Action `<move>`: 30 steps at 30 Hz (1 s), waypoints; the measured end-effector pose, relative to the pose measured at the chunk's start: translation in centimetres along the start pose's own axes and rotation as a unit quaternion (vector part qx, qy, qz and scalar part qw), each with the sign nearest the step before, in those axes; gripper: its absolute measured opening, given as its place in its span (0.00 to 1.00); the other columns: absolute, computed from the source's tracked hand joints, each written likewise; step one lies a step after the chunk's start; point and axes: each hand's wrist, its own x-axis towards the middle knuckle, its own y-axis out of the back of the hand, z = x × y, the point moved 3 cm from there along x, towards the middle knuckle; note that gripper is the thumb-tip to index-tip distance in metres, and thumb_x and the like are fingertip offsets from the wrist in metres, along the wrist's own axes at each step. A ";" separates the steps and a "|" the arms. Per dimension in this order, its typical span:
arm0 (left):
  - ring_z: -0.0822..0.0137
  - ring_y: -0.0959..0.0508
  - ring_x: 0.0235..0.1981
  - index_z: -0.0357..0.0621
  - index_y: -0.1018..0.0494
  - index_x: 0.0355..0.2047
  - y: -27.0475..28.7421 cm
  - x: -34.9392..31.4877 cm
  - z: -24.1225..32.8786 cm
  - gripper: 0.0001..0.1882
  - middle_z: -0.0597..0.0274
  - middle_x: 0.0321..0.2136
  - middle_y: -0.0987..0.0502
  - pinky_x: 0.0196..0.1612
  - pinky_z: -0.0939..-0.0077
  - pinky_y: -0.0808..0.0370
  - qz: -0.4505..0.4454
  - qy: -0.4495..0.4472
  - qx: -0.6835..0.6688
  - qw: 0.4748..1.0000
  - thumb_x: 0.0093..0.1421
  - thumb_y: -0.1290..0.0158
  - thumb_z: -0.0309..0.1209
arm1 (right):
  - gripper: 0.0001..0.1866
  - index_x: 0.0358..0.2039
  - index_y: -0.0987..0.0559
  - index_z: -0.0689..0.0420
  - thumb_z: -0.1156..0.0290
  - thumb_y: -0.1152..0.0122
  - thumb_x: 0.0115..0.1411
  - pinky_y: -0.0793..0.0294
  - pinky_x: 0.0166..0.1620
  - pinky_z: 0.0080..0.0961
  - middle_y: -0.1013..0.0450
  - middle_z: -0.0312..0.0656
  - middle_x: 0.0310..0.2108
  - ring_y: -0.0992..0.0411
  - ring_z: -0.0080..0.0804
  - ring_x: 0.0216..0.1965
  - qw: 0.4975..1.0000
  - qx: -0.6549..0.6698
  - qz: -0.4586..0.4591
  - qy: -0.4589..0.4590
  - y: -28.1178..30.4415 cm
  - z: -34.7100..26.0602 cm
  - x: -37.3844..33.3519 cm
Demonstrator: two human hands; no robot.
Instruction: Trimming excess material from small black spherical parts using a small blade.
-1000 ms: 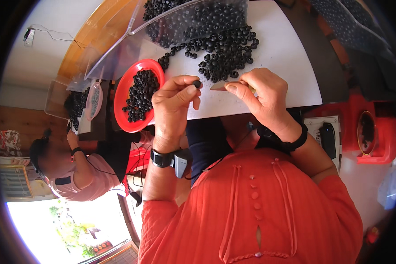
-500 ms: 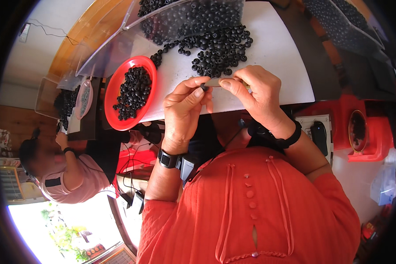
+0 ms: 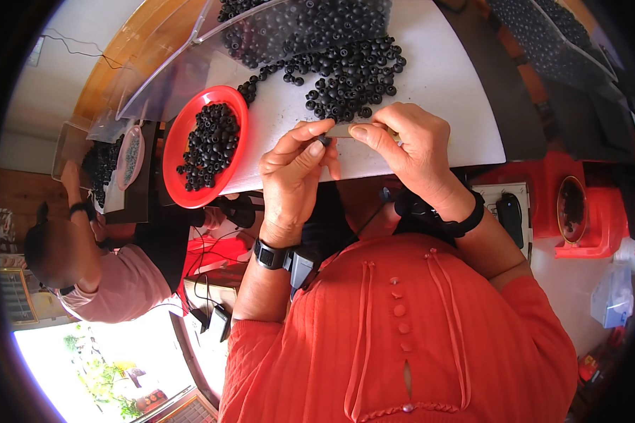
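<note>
Between the thumb and fingers of my left hand point(image 3: 289, 173) is a small black round part point(image 3: 324, 140), mostly covered by the fingertips. My right hand point(image 3: 418, 144) is closed on a thin, flat blade point(image 3: 341, 131), whose far end meets the part at the left fingertips. Both hands are together over the near edge of the white tabletop point(image 3: 466, 120). Just beyond them lies a loose pile of black round parts point(image 3: 353, 81), many with a hole in them. To the left, a red plate point(image 3: 173, 155) holds more of the same parts.
A clear plastic bin point(image 3: 261, 35) of black parts lies beyond the pile. Another clear bin point(image 3: 557, 42) stands at the far right. On the left a co-worker point(image 3: 113, 271) reaches toward black parts beside a pink plate point(image 3: 122, 166). Red stools point(image 3: 600, 218) stand at right.
The co-worker's arm has lifted and reached farther toward the bin at the left. My hands have barely moved, still holding the part and the blade.
</note>
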 end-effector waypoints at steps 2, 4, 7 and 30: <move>0.63 0.20 0.34 0.29 0.22 0.56 0.1 0.0 0.0 0.15 0.56 0.41 0.24 0.39 0.71 0.21 -0.005 -0.001 0.013 1.000 0.71 0.47 0.18 | 0.18 0.19 0.22 0.54 0.59 0.24 0.58 0.35 0.22 0.35 0.30 0.38 0.15 0.30 0.38 0.18 1.000 0.004 0.000 0.002 0.0 0.0 0.0; 0.63 0.20 0.34 0.29 0.22 0.56 0.0 0.0 0.0 0.15 0.56 0.41 0.24 0.39 0.71 0.21 -0.006 -0.006 0.012 1.000 0.71 0.47 0.18 | 0.19 0.19 0.23 0.54 0.59 0.24 0.58 0.35 0.22 0.36 0.31 0.38 0.15 0.30 0.38 0.18 1.000 0.004 -0.008 -0.002 0.0 0.0 0.0; 0.63 0.20 0.34 0.29 0.22 0.56 -0.1 -0.1 -0.1 0.15 0.57 0.42 0.24 0.39 0.71 0.21 -0.006 -0.017 0.020 1.000 0.71 0.47 0.18 | 0.19 0.19 0.23 0.55 0.59 0.24 0.58 0.35 0.22 0.36 0.31 0.38 0.15 0.30 0.38 0.18 1.000 0.007 -0.011 -0.009 0.0 0.0 0.0; 0.63 0.21 0.40 0.32 0.22 0.55 0.0 -0.3 -0.3 0.15 0.55 0.45 0.24 0.38 0.70 0.20 -0.017 -0.055 0.054 0.997 0.72 0.50 0.18 | 0.21 0.19 0.23 0.55 0.56 0.25 0.59 0.37 0.21 0.36 0.32 0.40 0.15 0.32 0.38 0.17 0.997 0.025 -0.053 -0.041 0.1 0.1 0.0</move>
